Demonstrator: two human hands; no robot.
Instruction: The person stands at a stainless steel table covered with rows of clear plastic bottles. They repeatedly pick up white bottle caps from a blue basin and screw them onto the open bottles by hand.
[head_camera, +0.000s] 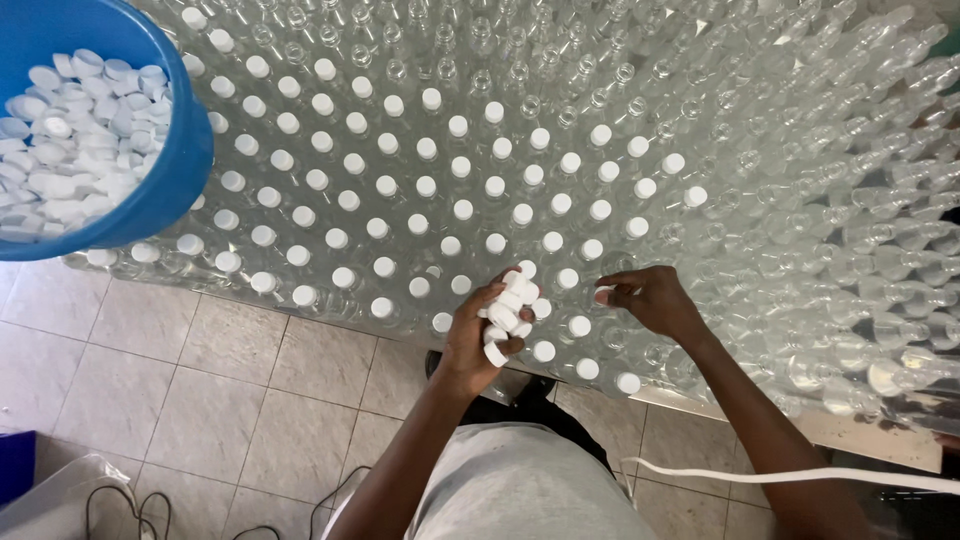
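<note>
My left hand (480, 335) is cupped tight around a heap of small white plastic caps (512, 305) (several stacked), while my right hand (650, 298) pinches one white cap (604, 294) over the clear plastic bottles (560, 205).

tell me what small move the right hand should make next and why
Probably lower the right hand so its white cap seats on the uncapped clear bottle just beside it; the bottles to its left are capped, and the left hand holds a handful of caps ready.

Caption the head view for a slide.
Left hand holds white caps; right hand sets one on clear bottles.
</note>
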